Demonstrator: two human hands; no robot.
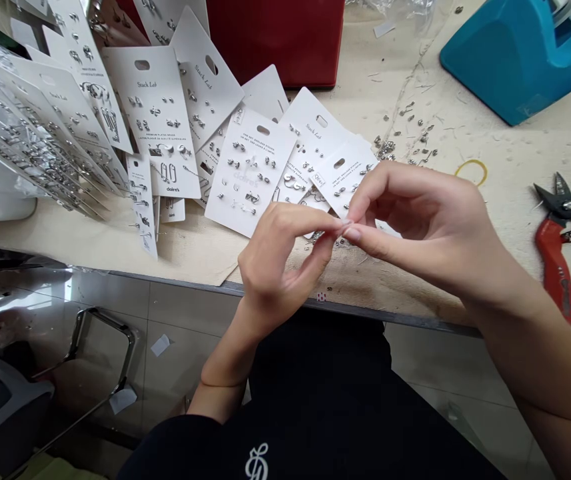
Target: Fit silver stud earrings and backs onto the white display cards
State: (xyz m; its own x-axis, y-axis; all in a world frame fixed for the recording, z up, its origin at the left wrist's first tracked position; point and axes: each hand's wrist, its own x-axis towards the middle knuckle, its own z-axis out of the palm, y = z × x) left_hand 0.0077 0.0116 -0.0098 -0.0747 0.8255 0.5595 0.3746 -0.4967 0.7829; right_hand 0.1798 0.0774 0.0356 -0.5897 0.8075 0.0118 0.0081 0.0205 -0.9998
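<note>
My left hand (285,257) and my right hand (425,227) meet fingertip to fingertip above the front part of the table. Both pinch at the same spot, thumb against forefinger. Whatever lies between the tips is tiny and mostly covered; only a pale glint shows. Just behind my fingers lie white earring cards (250,170) printed "Stack Lab" and "claire's", with small silver earrings fixed in rows. Part of one card (344,175) is covered by my right hand. Under my fingertips are some loose small metal pieces.
More earring cards (65,127) stand packed at the left. A dark red box (285,40) is at the back, with a blue tape dispenser (520,60) at back right. Loose earring backs (388,148), a yellow rubber band (472,172) and red-handled pliers (558,260) lie right.
</note>
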